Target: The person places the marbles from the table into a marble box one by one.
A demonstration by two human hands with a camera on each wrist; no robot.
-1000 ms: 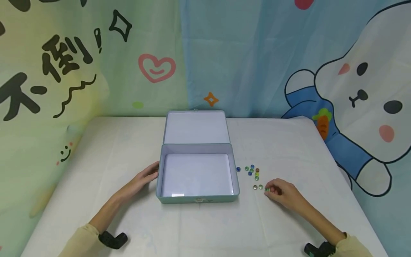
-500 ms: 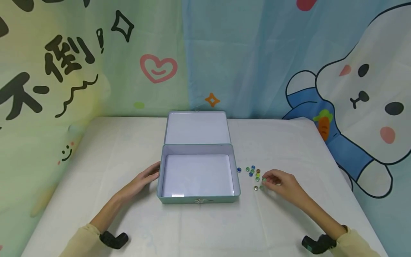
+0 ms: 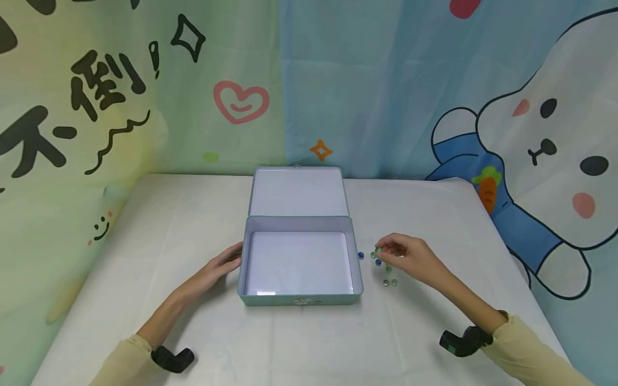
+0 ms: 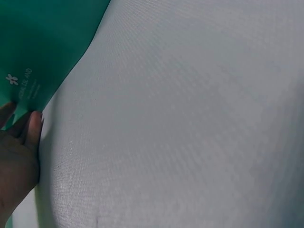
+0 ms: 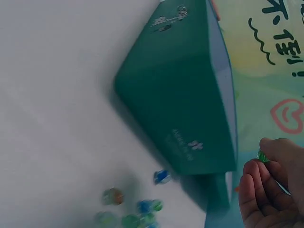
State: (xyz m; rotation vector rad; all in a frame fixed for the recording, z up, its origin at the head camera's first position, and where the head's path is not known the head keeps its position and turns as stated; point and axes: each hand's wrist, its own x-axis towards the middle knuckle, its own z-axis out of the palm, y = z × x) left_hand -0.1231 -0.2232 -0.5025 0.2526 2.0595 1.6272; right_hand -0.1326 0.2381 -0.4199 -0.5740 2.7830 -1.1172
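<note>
An open green metal tin box [image 3: 301, 301] with a pale inside stands on the white-covered table, its lid [image 3: 298, 190] tipped back. Against the box's left side rests my left hand [image 3: 218, 271]; in the left wrist view its fingertips touch the green wall [image 4: 47, 52]. My right hand [image 3: 407, 258] is raised over the loose marbles to the right of the box. Between thumb and fingertips it pinches a green glass marble [image 5: 262, 156]. Beneath and beside that hand lie several marbles, among them a blue marble [image 3: 361, 255] close to the box and a clear one [image 3: 385, 283].
The white cloth [image 3: 309, 343] spreads around the box. Behind the table hangs a printed curtain [image 3: 357, 91] with a rabbit and a heart. Each wrist carries a black camera, such as the right wrist's camera [image 3: 463, 341].
My right hand has picked up a green marble from the near right of the group and moved left and away from me, toward the box. My left hand stays at the box's side.
</note>
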